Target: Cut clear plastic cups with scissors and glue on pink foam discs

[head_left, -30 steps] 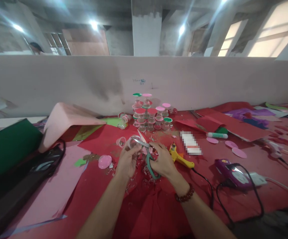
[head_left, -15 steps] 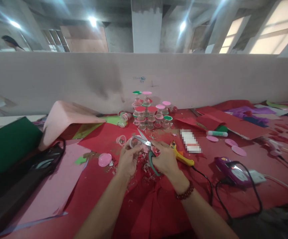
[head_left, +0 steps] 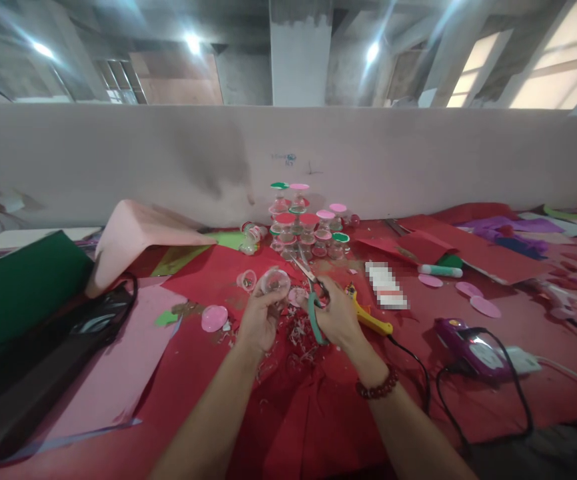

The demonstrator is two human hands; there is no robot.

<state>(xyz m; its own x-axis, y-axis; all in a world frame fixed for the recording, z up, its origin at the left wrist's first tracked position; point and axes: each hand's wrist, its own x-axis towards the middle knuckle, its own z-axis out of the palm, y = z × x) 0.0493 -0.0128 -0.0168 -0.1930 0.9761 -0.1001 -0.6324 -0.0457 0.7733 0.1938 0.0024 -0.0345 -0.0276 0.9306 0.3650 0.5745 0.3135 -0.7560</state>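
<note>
My left hand [head_left: 261,319] is closed on the edge of a small clear plastic cup [head_left: 274,281], its round face tilted toward me. In my right hand [head_left: 339,313] are scissors [head_left: 313,293] with green handles; the blades point up and away, apart from the cup. Another clear cup [head_left: 246,281] lies just left of the held one. Under and between my hands, paper scraps [head_left: 301,330] are strewn over the red sheet. Beyond them rises a stack of clear cups [head_left: 296,233] capped with red, pink and green paper discs.
A yellow glue gun [head_left: 373,321] with a black cord lies right of my right hand. Farther right are a purple power device [head_left: 468,347], a marker [head_left: 441,271] and pink discs [head_left: 485,307]. To the left lie a pink disc [head_left: 214,318], pink paper [head_left: 118,373] and a black bag [head_left: 53,373].
The scissors have drawn away to the right from the cup, and their blades look closer together. My left hand has turned the cup to face me more. The view has shifted slightly.
</note>
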